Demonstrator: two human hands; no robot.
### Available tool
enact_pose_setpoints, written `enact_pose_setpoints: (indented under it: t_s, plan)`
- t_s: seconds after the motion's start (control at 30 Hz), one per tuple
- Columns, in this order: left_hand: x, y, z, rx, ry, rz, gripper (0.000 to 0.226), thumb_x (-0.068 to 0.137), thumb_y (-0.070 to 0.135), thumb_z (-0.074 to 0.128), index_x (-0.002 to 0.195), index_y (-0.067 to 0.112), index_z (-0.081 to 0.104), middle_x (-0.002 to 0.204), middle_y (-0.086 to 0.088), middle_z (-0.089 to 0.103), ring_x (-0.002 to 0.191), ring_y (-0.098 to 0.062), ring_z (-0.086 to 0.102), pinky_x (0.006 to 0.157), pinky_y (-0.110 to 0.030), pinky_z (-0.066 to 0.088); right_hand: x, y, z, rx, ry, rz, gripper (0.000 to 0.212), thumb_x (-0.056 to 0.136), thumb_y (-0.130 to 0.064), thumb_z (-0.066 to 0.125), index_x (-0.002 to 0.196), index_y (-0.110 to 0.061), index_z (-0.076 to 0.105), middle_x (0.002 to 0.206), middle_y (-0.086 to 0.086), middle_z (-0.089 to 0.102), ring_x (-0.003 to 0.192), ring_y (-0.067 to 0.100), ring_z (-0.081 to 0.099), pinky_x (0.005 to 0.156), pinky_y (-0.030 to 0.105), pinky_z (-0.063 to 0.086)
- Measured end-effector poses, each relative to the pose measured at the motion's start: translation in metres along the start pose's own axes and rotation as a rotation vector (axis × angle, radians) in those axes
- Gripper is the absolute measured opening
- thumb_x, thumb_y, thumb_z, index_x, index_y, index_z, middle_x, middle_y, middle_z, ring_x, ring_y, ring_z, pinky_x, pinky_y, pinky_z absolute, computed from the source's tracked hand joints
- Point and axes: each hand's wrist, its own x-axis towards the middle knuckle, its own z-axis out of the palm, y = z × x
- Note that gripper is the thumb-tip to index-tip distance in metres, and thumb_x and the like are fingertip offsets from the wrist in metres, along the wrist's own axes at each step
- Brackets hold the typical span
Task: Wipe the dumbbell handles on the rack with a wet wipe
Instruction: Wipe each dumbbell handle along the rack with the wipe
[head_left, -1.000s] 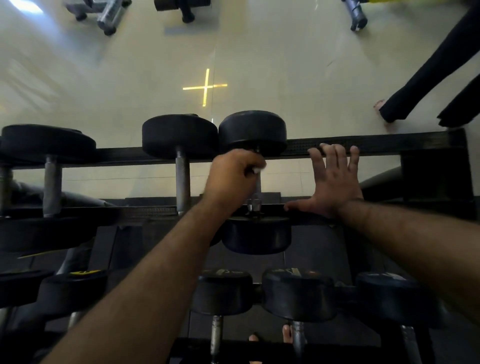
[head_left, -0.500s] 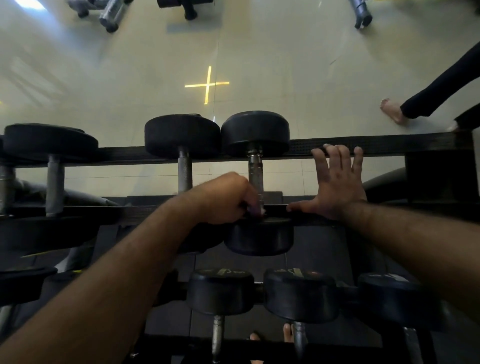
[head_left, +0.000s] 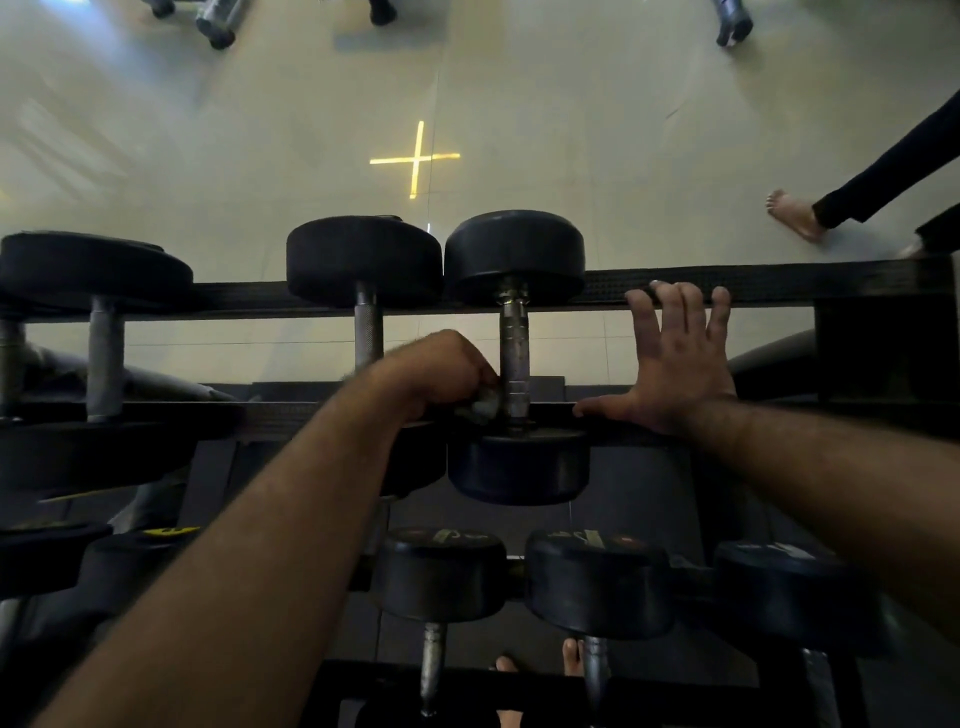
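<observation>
A black dumbbell with a steel handle (head_left: 513, 343) lies across the top tier of the rack (head_left: 769, 283). My left hand (head_left: 441, 374) grips a crumpled grey wet wipe (head_left: 480, 405) and presses it against the near end of that handle, just above the near weight head (head_left: 519, 465). My right hand (head_left: 675, 358) rests flat on the rack to the right, fingers spread over the far rail, thumb on the near rail. A second dumbbell handle (head_left: 368, 332) stands just left of my left hand, partly hidden by it.
More dumbbells (head_left: 104, 353) sit at the left of the top tier and several on the lower tier (head_left: 597, 582). A person's bare foot (head_left: 795, 213) and dark trouser leg are on the floor at the far right. My toes (head_left: 571, 660) show below.
My left hand slid down the handle from its far end to its near end with the wipe. The person's foot at the right stepped leftward. My right hand stayed put.
</observation>
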Motion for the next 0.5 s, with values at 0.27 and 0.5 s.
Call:
enact_pose_setpoints:
  t_s: [0.27, 0.5]
  plan:
    - [0.023, 0.009, 0.011, -0.885, -0.267, -0.054, 0.044, 0.094, -0.016, 0.031, 0.106, 0.004, 0.068, 0.093, -0.01, 0.073, 0.076, -0.017, 0.072, 0.07, -0.028, 0.06, 0.0, 0.001, -0.003, 0.007, -0.012, 0.003, 0.154, 0.049, -0.119, 0.02, 0.159, -0.012, 0.032, 0.16, 0.02, 0.031, 0.152, 0.045, 0.026, 0.127, 0.071, 0.004]
    - [0.026, 0.006, -0.018, -0.615, -0.128, -0.028, 0.031, 0.095, -0.015, 0.045, 0.086, 0.003, 0.07, 0.075, -0.008, 0.068, 0.066, -0.015, 0.061, 0.066, -0.026, 0.048, 0.0, 0.001, -0.001, 0.002, -0.016, -0.01, 0.153, 0.049, -0.118, 0.021, 0.158, -0.011, 0.03, 0.16, 0.02, 0.029, 0.152, 0.045, 0.026, 0.127, 0.072, 0.005]
